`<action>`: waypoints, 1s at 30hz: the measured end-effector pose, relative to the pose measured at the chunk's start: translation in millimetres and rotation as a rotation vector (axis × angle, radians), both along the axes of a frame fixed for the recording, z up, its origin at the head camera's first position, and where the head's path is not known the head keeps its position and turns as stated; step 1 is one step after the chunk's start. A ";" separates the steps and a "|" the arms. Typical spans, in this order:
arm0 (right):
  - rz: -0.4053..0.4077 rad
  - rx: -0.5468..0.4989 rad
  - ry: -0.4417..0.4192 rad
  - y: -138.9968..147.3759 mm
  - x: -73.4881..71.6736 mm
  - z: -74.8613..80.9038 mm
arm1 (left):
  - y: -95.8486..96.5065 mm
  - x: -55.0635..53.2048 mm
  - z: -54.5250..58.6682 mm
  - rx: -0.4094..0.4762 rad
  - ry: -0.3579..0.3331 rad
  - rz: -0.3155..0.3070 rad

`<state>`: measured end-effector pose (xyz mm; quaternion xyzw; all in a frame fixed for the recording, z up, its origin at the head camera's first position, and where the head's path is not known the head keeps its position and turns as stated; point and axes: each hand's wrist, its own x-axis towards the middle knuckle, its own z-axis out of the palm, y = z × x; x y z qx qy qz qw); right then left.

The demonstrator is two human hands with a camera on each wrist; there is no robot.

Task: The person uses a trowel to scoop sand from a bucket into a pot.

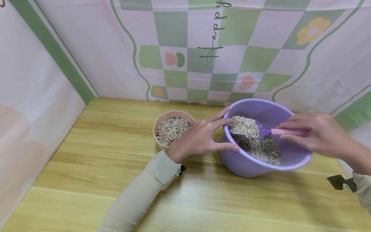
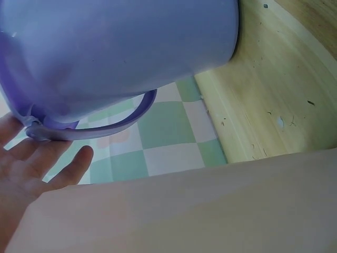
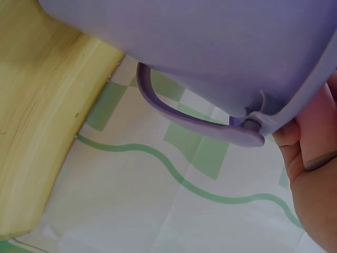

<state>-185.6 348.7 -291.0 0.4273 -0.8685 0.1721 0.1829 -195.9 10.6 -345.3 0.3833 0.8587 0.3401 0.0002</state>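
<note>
Scoop (image 1: 265,131) with a pink grip sits inside the mouth of the purple bucket (image 1: 246,167), heaped with pale gravel (image 1: 244,125), above more gravel lying in the bucket. The right hand (image 1: 323,135) pinches the grip between thumb and fingers. The left hand (image 1: 200,137) rests its spread fingers and thumb against the bucket's near-left rim. Left of the bucket, a peach bowl (image 1: 175,113) full of speckled gravel stands on the wooden bench (image 1: 95,161), partly hidden by the left hand. Both wrist views show the bucket's curved purple handle (image 2: 113,129); behind it hangs a green-and-white checked cloth (image 1: 200,82).
</note>
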 end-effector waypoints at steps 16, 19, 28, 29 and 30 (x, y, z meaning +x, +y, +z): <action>-0.052 -0.045 0.014 11.9 9.5 4.2 | 0.7 -0.8 -0.7 0.004 0.024 -0.003; -0.059 -0.054 0.020 13.2 11.8 6.7 | 0.8 -0.4 -0.1 -0.001 0.025 -0.005; 0.029 -0.047 0.023 13.5 13.4 16.8 | 0.3 -1.3 1.6 -0.021 0.045 -0.013; 0.040 -0.051 0.019 13.5 13.3 17.9 | 0.2 -1.4 1.7 -0.024 0.049 -0.014; 0.057 -0.059 0.025 13.2 12.9 18.8 | 0.2 -1.5 1.7 -0.027 0.051 -0.015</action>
